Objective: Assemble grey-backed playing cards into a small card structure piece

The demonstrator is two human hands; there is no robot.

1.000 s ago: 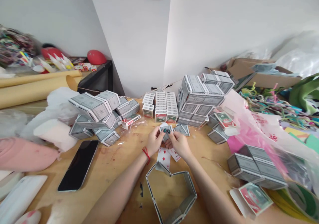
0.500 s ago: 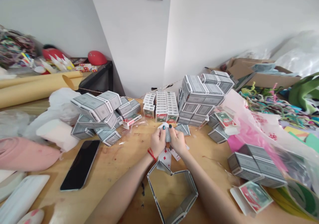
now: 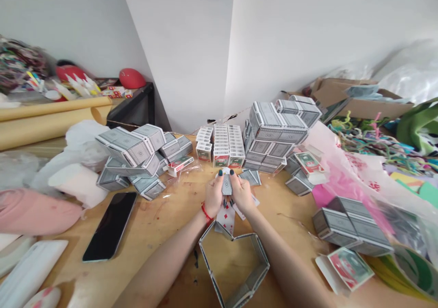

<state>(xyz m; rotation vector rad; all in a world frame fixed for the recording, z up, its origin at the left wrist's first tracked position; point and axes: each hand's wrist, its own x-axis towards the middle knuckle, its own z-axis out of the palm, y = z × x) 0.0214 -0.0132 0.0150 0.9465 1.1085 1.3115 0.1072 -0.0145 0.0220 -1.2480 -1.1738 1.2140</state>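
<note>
My left hand (image 3: 214, 194) and my right hand (image 3: 241, 192) are pressed together above the wooden table (image 3: 160, 235), both closed on a small folded grey-backed playing card (image 3: 226, 184) held upright between the fingertips. Loose cards with red diamonds (image 3: 226, 217) lie just under my wrists. A heart-shaped frame made of folded cards (image 3: 236, 267) stands on the table near my forearms.
Card packs are piled at the left (image 3: 137, 155), in the middle (image 3: 221, 146) and at the right (image 3: 278, 132). A black phone (image 3: 110, 226) lies at the left. More packs (image 3: 352, 232), pink plastic (image 3: 337, 180), paper rolls (image 3: 51, 118) and a cardboard box (image 3: 359, 102) surround the table.
My hands have drawn closer together and turned the folded card upright between them. The view has barely shifted.
</note>
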